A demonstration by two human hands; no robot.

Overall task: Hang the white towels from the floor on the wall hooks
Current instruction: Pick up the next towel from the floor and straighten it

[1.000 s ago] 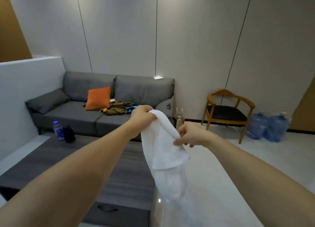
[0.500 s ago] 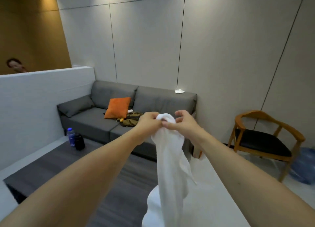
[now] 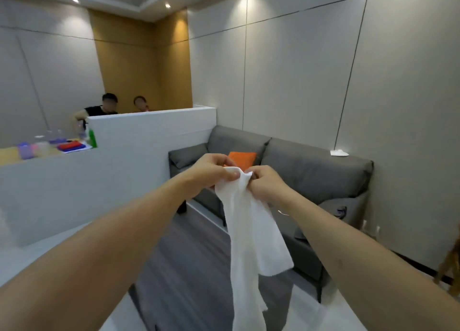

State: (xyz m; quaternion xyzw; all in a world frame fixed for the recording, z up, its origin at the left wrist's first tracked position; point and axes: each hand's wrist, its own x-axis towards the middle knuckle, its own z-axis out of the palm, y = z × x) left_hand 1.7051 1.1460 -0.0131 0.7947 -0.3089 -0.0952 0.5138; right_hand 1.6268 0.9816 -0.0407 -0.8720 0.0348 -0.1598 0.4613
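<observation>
A white towel (image 3: 251, 238) hangs in front of me at arm's length, held up by its top edge. My left hand (image 3: 211, 170) pinches the top of the towel from the left. Right beside it, my right hand (image 3: 265, 181) grips the same bunched edge, so the two hands almost touch. The cloth falls in long folds down past the bottom of the view. No wall hooks show in this view.
A grey sofa (image 3: 311, 171) with an orange cushion (image 3: 242, 158) stands against the panelled wall ahead. A white low partition (image 3: 139, 141) runs on the left; two people sit behind it. A counter with bottles and cups (image 3: 49, 144) is far left. Dark flooring (image 3: 189, 258) lies below.
My view has swung left and up, bringing the partition, the counter and the seated people into sight. My right hand has closed in on the left at the towel's top edge.
</observation>
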